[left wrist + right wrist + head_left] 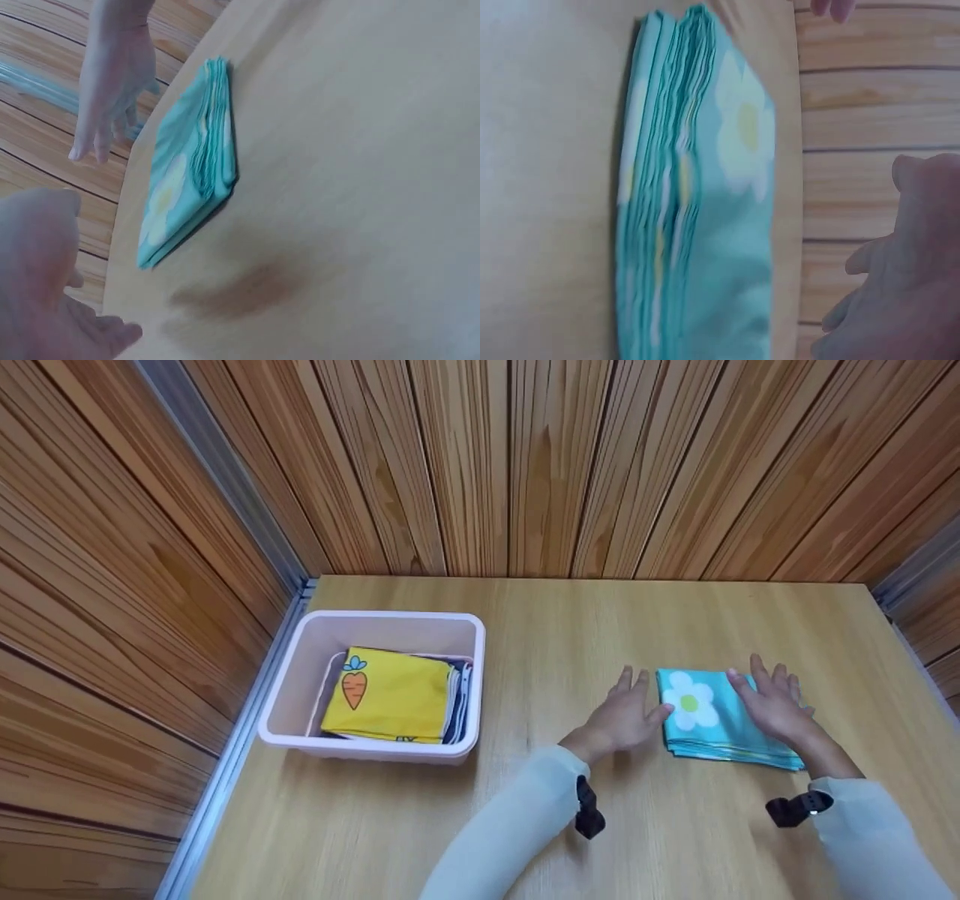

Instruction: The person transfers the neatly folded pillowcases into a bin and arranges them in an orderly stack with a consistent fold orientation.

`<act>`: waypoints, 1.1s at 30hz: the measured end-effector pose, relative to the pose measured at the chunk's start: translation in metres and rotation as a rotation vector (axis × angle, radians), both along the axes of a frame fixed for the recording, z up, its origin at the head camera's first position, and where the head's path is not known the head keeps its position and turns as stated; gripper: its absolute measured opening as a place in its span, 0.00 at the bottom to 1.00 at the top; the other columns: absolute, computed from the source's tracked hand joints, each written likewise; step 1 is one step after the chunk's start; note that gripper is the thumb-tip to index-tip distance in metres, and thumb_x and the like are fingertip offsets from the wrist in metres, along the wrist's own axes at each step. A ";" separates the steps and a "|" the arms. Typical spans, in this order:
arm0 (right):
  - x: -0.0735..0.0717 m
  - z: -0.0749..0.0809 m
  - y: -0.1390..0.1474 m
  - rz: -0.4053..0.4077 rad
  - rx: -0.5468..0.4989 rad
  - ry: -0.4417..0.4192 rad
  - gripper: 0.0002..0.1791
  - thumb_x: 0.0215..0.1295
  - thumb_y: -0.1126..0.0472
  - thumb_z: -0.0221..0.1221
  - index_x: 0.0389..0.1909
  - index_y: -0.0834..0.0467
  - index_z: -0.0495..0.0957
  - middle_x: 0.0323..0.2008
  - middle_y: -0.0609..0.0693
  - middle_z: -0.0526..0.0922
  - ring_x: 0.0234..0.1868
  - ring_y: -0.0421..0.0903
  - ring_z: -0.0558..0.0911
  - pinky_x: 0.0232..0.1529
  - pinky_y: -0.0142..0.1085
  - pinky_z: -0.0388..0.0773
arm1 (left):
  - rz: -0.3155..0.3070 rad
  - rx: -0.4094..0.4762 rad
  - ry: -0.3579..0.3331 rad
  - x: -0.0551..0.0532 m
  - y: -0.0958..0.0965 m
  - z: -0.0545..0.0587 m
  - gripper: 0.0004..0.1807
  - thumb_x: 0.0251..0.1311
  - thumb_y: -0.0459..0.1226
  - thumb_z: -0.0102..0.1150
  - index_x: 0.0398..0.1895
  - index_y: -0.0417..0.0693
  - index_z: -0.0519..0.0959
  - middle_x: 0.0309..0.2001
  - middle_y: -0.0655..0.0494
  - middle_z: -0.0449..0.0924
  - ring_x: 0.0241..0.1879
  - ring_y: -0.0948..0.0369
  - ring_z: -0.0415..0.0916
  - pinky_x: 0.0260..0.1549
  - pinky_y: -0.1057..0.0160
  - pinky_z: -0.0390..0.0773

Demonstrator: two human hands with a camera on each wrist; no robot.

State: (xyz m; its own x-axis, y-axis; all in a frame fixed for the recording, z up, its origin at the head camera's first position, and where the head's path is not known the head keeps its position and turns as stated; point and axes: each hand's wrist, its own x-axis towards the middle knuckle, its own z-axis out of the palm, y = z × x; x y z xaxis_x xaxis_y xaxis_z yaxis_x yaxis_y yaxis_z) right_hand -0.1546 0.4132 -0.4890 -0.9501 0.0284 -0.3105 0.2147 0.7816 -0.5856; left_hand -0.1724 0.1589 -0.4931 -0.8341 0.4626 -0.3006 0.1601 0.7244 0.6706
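Observation:
A folded turquoise cloth (712, 724) with a white flower print lies flat on the table, its stacked layers showing along the near edge in both wrist views. My left hand (621, 718) is just left of it, fingers extended and thumb near the cloth's left edge. Above the cloth's right part hovers my right hand (776, 705), fingers spread. In the left wrist view a gap separates the left hand (52, 277) from the cloth (187, 157). The right wrist view shows the right hand (907, 277) apart from the cloth (727, 225) too. Neither hand holds anything.
A pale pink plastic bin (300, 690) stands on the left of the wooden table (555, 660). Inside it are folded cloths, the front one a yellow cloth (405, 694) with a carrot print. Wood-panelled walls (540, 472) enclose the back and sides.

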 end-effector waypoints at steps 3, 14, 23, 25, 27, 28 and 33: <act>0.003 -0.005 0.011 -0.031 -0.004 -0.037 0.51 0.78 0.31 0.27 0.76 0.70 0.24 0.69 0.84 0.19 0.68 0.82 0.20 0.56 0.83 0.23 | 0.025 0.086 -0.084 0.004 0.008 -0.005 0.40 0.75 0.61 0.43 0.83 0.58 0.48 0.83 0.61 0.41 0.80 0.64 0.43 0.73 0.58 0.59; 0.012 -0.021 0.032 -0.154 -0.034 -0.123 0.52 0.77 0.31 0.25 0.74 0.71 0.19 0.68 0.86 0.21 0.69 0.83 0.25 0.64 0.78 0.32 | 0.085 0.379 -0.357 0.016 0.019 -0.022 0.35 0.78 0.56 0.42 0.82 0.55 0.52 0.79 0.64 0.54 0.77 0.68 0.50 0.75 0.59 0.53; 0.008 -0.020 0.027 -0.246 -0.036 -0.168 0.54 0.73 0.26 0.25 0.76 0.65 0.19 0.72 0.81 0.29 0.68 0.83 0.36 0.63 0.78 0.44 | 0.138 0.340 -0.413 0.018 0.019 -0.024 0.35 0.75 0.61 0.42 0.80 0.60 0.57 0.78 0.67 0.58 0.77 0.65 0.53 0.74 0.54 0.57; 0.008 -0.020 0.026 -0.245 -0.026 -0.171 0.54 0.73 0.26 0.25 0.76 0.64 0.20 0.72 0.82 0.30 0.68 0.83 0.37 0.63 0.77 0.45 | 0.148 0.349 -0.415 0.017 0.019 -0.024 0.35 0.76 0.60 0.42 0.80 0.59 0.57 0.77 0.66 0.59 0.77 0.65 0.54 0.74 0.54 0.57; 0.008 -0.020 0.025 -0.248 -0.021 -0.171 0.54 0.72 0.25 0.25 0.76 0.64 0.21 0.72 0.82 0.30 0.68 0.83 0.37 0.62 0.78 0.45 | 0.166 0.368 -0.421 0.017 0.018 -0.023 0.35 0.76 0.60 0.42 0.80 0.59 0.58 0.77 0.65 0.60 0.76 0.64 0.55 0.74 0.55 0.58; 0.008 -0.020 0.025 -0.249 -0.026 -0.171 0.54 0.72 0.25 0.25 0.77 0.63 0.21 0.72 0.81 0.29 0.68 0.83 0.37 0.63 0.78 0.44 | 0.173 0.374 -0.419 0.017 0.018 -0.023 0.35 0.76 0.60 0.42 0.80 0.58 0.58 0.77 0.65 0.61 0.76 0.64 0.55 0.74 0.55 0.58; 0.009 -0.019 0.019 -0.241 -0.068 -0.163 0.53 0.73 0.25 0.25 0.77 0.63 0.22 0.73 0.79 0.27 0.70 0.83 0.32 0.64 0.79 0.40 | 0.221 0.393 -0.429 0.014 0.016 -0.023 0.34 0.76 0.59 0.42 0.79 0.57 0.59 0.76 0.63 0.62 0.76 0.63 0.56 0.73 0.55 0.59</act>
